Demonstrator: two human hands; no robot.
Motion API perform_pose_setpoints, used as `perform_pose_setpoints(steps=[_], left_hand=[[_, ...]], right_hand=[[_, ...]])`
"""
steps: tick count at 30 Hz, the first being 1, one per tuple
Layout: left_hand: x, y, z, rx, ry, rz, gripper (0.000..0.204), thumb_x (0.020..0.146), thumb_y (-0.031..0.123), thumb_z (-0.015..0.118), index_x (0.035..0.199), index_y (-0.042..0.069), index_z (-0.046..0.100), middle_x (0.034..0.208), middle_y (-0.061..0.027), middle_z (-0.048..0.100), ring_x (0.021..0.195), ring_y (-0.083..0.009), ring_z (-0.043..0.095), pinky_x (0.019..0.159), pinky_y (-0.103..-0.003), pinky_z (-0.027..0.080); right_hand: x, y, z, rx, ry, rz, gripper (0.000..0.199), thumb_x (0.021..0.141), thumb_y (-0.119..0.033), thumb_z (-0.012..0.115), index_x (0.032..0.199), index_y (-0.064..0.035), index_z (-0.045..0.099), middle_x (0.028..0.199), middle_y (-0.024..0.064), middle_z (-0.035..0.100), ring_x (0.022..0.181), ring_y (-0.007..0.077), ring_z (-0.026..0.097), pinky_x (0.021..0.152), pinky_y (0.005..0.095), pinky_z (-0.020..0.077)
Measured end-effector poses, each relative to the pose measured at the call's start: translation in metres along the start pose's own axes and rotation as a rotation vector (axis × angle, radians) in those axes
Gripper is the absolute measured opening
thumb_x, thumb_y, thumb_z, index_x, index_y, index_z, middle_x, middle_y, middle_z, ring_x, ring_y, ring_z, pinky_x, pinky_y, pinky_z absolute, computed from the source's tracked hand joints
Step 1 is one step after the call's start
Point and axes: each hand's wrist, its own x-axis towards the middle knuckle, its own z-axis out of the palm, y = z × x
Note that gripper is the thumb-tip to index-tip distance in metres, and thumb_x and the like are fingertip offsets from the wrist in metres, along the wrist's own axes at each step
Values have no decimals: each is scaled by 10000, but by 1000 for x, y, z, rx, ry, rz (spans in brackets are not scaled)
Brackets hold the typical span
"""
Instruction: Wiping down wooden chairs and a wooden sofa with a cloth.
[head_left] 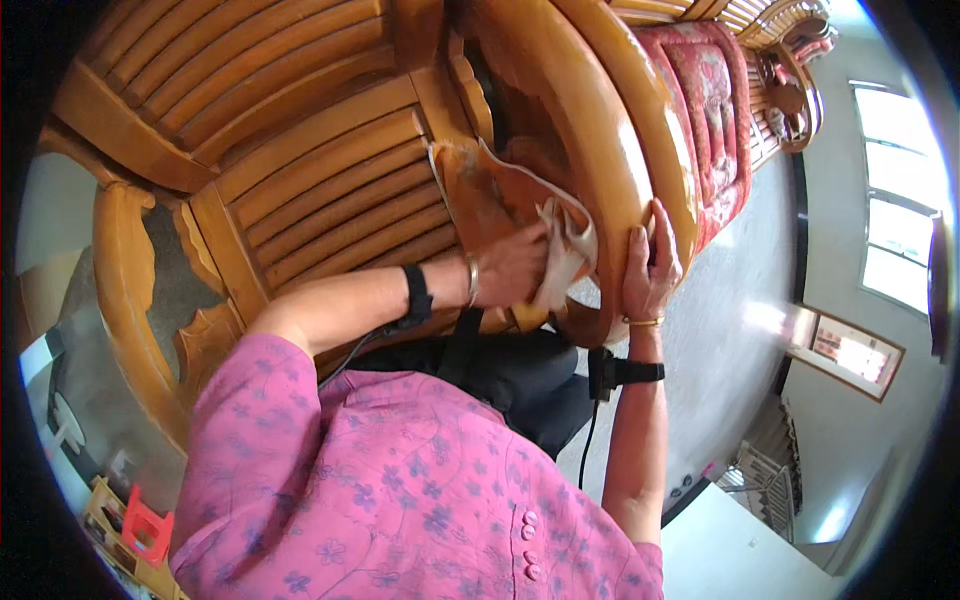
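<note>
My left hand (512, 266) reaches across the seat of a slatted wooden bench (340, 190), its fingers closed on a crumpled white cloth (566, 262). The cloth lies against the inner side of the bench's armrest. Beneath that hand, an orange-brown sheet with a pale edge (470, 190) covers the end of the seat; its material I cannot make out. My right hand (651, 265) grips the curved, glossy wooden armrest (600, 130) from its outer side, fingers laid along the wood. The left fingertips are partly hidden by the cloth.
A red patterned cushion (705, 120) sits on another wooden seat beyond the armrest. The bench's other armrest (125, 280) stands at the left. A small red stool (147, 527) is at the lower left. Grey floor (745, 300) stretches to the right, towards a framed picture (850, 352).
</note>
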Motion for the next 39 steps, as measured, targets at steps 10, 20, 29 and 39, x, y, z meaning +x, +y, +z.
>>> perform_pose_setpoints(steps=[10,20,29,39], left_hand=[[51,0,-16,-627,-70,147,288,891,183,458,1098,84,633,1123,-17,623,1180,-220,483,1115,-412,237],[38,131,-9,-744,-21,236,403,936,263,402,1225,40,573,1166,-113,631,1209,-279,501,1112,-448,288],[5,158,66,-348,125,221,477,953,345,484,1313,32,499,1248,-115,582,1158,-226,550,1072,-385,361],[-100,18,38,-1460,-135,-106,518,847,191,601,1302,-33,493,1363,-232,484,1279,-374,452,1128,-440,318]], right_hand=[[-2,4,-2,-6,25,40,412,921,-216,606,1295,-46,574,1240,199,616,1154,337,592,976,412,459],[1,5,-2,-25,34,-23,410,917,-218,615,1282,-33,582,1236,203,619,1156,335,595,981,403,457],[1,-4,-3,-44,19,-17,398,906,-193,617,1260,-12,594,1225,192,630,1163,315,596,993,395,452],[1,-4,-5,-76,38,-27,398,905,-194,611,1262,-20,595,1220,192,632,1162,315,595,995,396,450]])
